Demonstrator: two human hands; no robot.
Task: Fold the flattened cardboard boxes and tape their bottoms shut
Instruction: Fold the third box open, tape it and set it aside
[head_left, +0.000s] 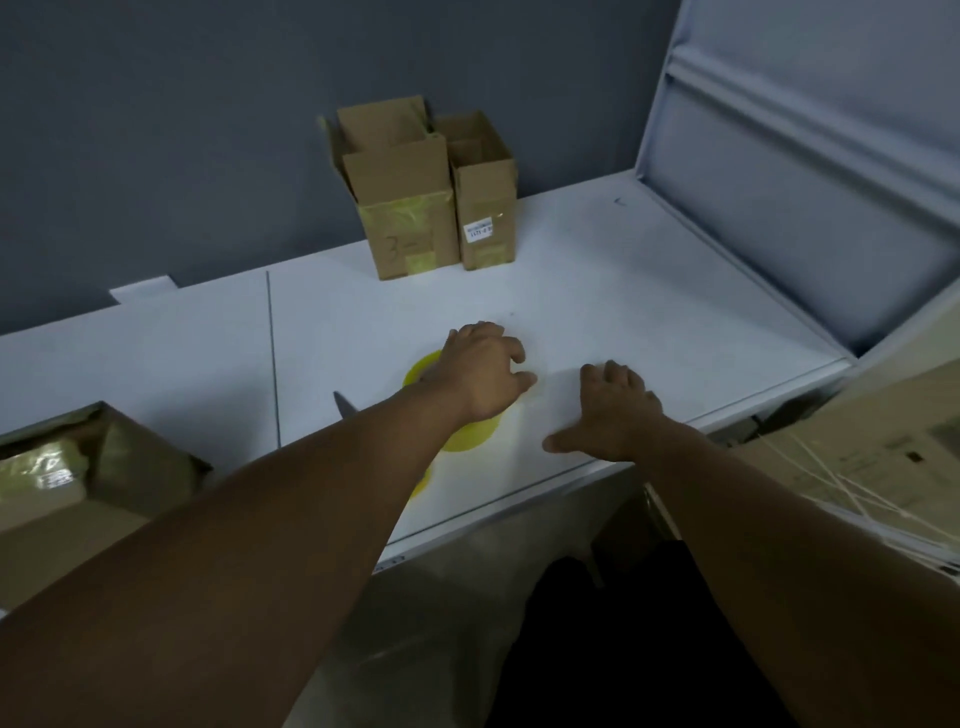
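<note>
Tape roll (467, 439): yellow, flat on the white table (649, 291), partly under my left wrist.
Left hand (485, 366): over the roll's far edge, fingers curled; I cannot tell if it grips anything.
Right hand (615, 415): just right of the roll, palm down, relaxed.
Folded boxes (410, 208): two, touching, well beyond the roll.

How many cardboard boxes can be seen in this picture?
4: a larger open brown cardboard box and a smaller one at the white table's back, a taped brown box lower left, a pale strapped carton right. Others may be hidden.
</note>
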